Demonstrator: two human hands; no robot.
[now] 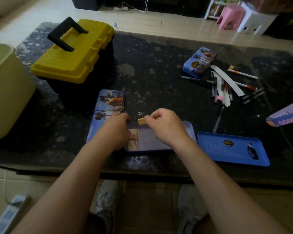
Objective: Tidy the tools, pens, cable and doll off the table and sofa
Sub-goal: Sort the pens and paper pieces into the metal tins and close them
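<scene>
Spanning a tiled floor (176, 22), dark speckled table (150, 73), yellow toolbox (74, 53)

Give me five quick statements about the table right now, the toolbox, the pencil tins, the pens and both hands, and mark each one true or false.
1. The yellow toolbox is shut, its black handle raised. True.
2. The right hand pinches a small tan eraser over the open pencil tin. True.
3. The loose pens lie inside the open tin. False: they are scattered on the table, at the right.
4. The left hand holds a pen. False: it rests at the open tin's left edge, no pen in it.
5. A second, closed pencil tin lies beside the pens. True.
</scene>
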